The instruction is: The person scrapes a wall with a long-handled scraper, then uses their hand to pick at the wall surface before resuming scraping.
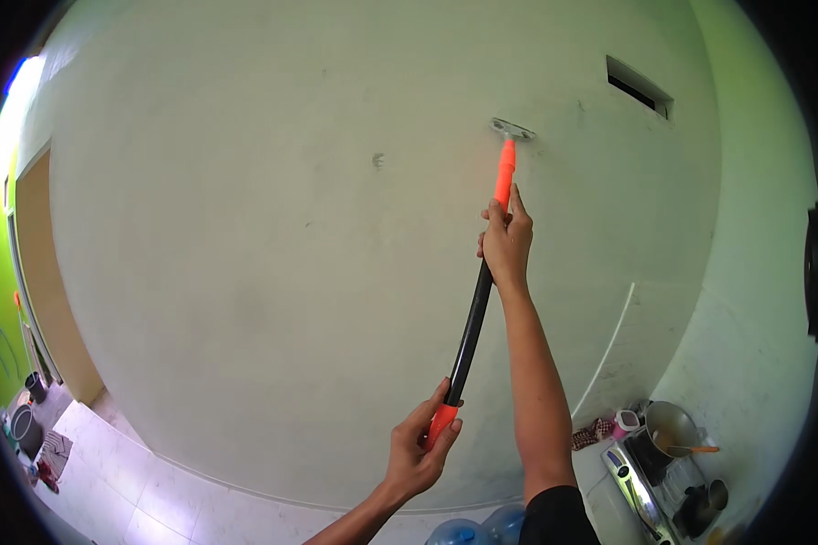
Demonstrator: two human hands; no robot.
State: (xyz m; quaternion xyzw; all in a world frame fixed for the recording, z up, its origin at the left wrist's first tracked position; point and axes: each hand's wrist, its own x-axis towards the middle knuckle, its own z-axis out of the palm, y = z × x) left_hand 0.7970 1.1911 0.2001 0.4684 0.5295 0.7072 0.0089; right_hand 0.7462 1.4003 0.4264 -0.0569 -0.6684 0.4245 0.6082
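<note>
Both hands grip a long-handled scraper (470, 336) with a black shaft and orange sections. My right hand (509, 238) wraps round the handle high up, just below the orange neck. Lower down, my left hand (418, 451) is closed round the orange end grip. The grey metal scraper head (513, 129) is up against the pale wall (245, 236), to the left of a vent opening. Small dark marks and scuffs show on the wall, one patch (378, 162) left of the head.
At lower right stand a gas stove (632, 490) and a wok (671, 427) with a ladle in it. Blue water bottles (459, 532) are at the bottom edge. A doorway (41, 272), buckets (27, 430) and a floor cloth (54, 454) are at left.
</note>
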